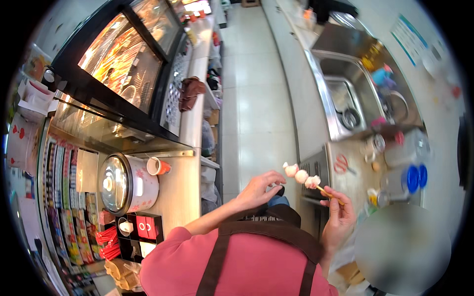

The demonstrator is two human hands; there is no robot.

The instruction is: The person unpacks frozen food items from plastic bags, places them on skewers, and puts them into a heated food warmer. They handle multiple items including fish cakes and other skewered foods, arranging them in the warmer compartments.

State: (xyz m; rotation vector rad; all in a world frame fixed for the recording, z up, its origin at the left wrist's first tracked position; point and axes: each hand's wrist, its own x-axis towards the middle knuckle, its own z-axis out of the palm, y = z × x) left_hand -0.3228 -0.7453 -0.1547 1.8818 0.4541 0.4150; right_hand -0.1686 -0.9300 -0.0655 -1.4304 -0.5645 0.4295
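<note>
My right hand (339, 212) grips the wooden stick of a skewer (301, 176) between thumb and fingers. Several pale pink and white food pieces are threaded on it, and it tilts up to the left over the aisle. Close to the skewer's far end, my left hand (261, 188) is raised with its fingers curved and apart, holding nothing. A small gap shows between its fingertips and the food. Both hands are in front of my dark apron (274, 225).
To the left, a rice cooker (142, 185), a paper cup (159, 166) and a black organizer (139, 236) stand on the counter, below a lit glass food cabinet (122, 63). To the right are a steel sink (322, 96), red-handled scissors (341, 164) and blue-lidded containers (398, 183).
</note>
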